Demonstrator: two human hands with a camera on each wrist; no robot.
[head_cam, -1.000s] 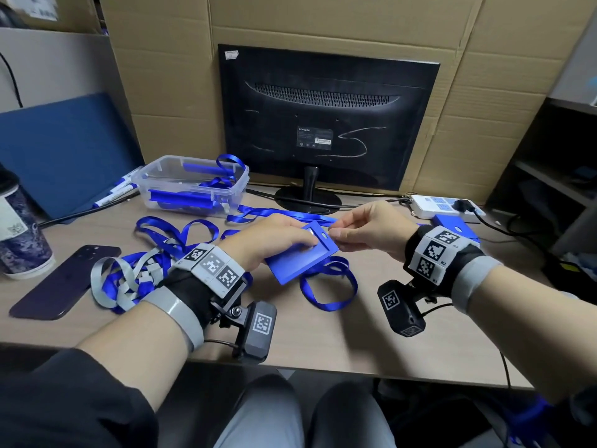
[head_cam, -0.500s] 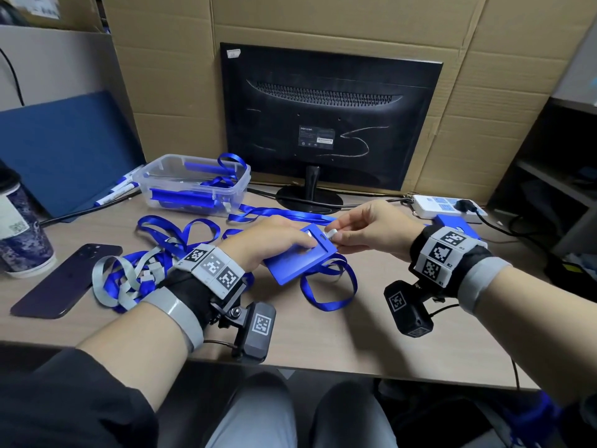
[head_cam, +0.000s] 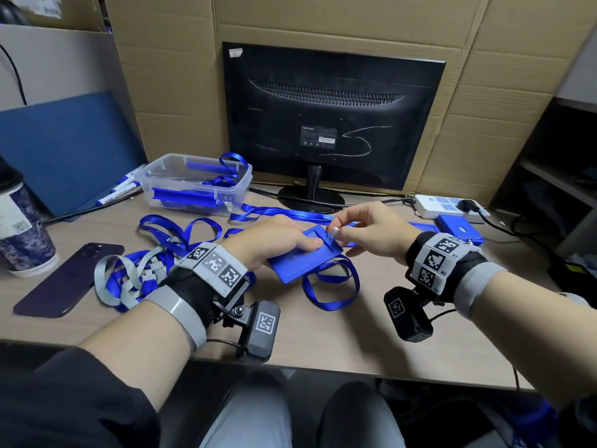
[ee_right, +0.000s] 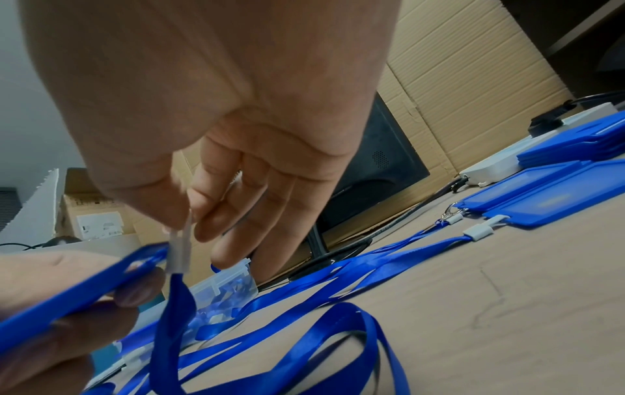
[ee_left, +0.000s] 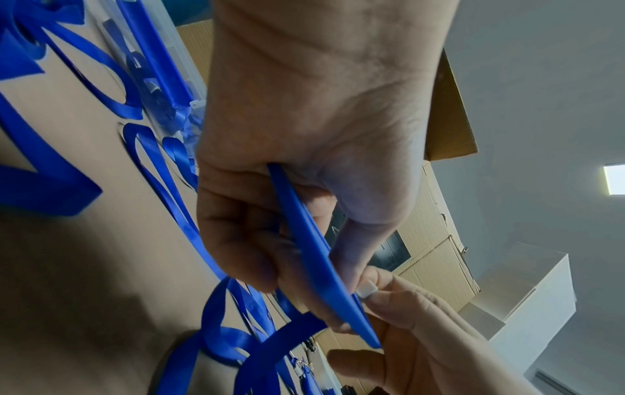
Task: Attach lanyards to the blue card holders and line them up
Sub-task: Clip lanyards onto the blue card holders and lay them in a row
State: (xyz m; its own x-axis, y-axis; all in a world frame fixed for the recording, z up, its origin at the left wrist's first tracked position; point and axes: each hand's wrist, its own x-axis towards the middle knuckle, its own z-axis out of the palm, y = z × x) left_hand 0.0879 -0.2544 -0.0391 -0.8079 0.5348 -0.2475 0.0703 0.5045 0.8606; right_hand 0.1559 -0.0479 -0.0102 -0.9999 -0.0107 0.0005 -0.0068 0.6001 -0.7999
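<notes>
My left hand [head_cam: 277, 237] grips a blue card holder [head_cam: 307, 261] just above the desk, thumb on top and fingers beneath; the left wrist view shows its edge [ee_left: 317, 256] between them. At the holder's slotted end my right hand [head_cam: 361, 232] pinches the white clip [head_cam: 334, 230] of a blue lanyard [head_cam: 332, 287], whose loop lies on the desk below. The right wrist view shows the clip [ee_right: 179, 251] at the holder's end [ee_right: 84, 291]. Two holders with lanyards attached [ee_right: 554, 197] lie at the right, beside a stack of holders [head_cam: 460, 227].
A clear plastic box [head_cam: 193, 185] with blue holders and lanyards stands at the back left. Loose blue and grey lanyards [head_cam: 135, 276] lie left, near a dark phone [head_cam: 68, 279] and a cup [head_cam: 22, 227]. A monitor [head_cam: 329, 124] and power strip [head_cam: 449, 206] stand behind.
My right hand lifted slightly and now holds the white clip at the holder's slotted end. The left hand keeps the holder nearly in place.
</notes>
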